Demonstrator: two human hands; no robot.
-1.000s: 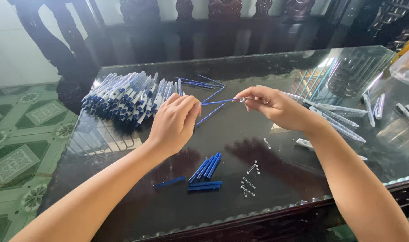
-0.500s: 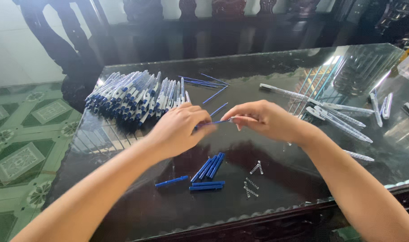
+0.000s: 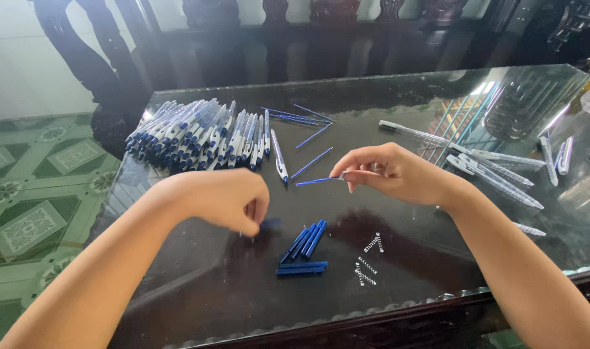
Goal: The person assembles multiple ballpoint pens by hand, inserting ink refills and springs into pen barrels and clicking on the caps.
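Note:
My right hand (image 3: 393,173) pinches a clear pen barrel with a thin blue refill (image 3: 315,181) sticking out of it to the left, held just above the dark glass table (image 3: 198,291). My left hand (image 3: 225,197) is lower and nearer the table's front, its fingertips closing on a short blue pen part (image 3: 269,224) lying on the glass. Just to its right lies a small cluster of blue pen parts (image 3: 305,242). Several small metal springs (image 3: 369,258) lie beside them.
A large heap of assembled white-and-blue pens (image 3: 198,136) fills the table's far left. Loose blue refills (image 3: 308,126) lie behind my hands. Clear pen barrels (image 3: 495,165) are spread at the right. Dark carved wooden chairs (image 3: 288,26) stand beyond; green patterned floor tiles (image 3: 30,207) lie left.
Both hands came toward me from the far side of the table. My left hand let go of the refill end and dropped to the blue parts; my right hand kept the barrel and refill.

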